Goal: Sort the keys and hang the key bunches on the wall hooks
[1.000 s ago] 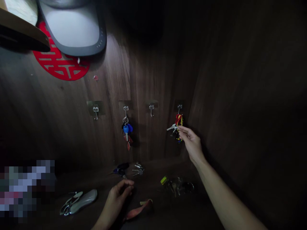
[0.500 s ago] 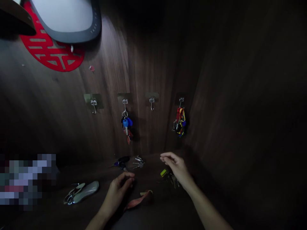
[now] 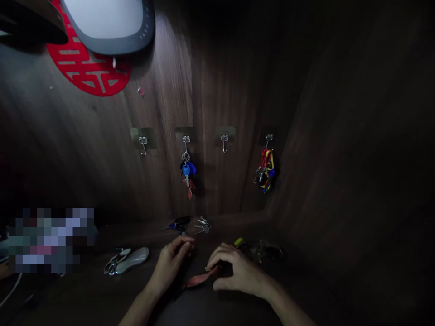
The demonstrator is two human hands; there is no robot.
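Observation:
My right hand (image 3: 238, 271) arches over the upper end of a reddish twisted strip (image 3: 197, 280) on the dark wooden surface. Its thumb is spread well apart from the fingers, and the fingertips are at the strip's end; whether they touch it I cannot tell. My left hand (image 3: 170, 262) is loosely curled just left of the strip, thumb and forefinger slightly apart, with nothing visible between them. Beyond it lie a dark key bunch with a blue part (image 3: 176, 224) and a few silver keys (image 3: 204, 226). Past my right hand is another bunch with a yellow-green tag (image 3: 239, 242), partly hidden.
Several metal hooks line the wooden wall. A blue-headed key bunch (image 3: 186, 171) and a red, yellow and blue corded bunch (image 3: 266, 168) hang there; the leftmost hook (image 3: 143, 141) and another hook (image 3: 224, 140) are bare. A silvery shoe-shaped object (image 3: 132, 260) lies left.
My right hand has come down and left from above the yellow-tagged bunch to the reddish strip, its thumb spreading away from the fingers. The view has shifted slightly; my left hand stays nearly where it was.

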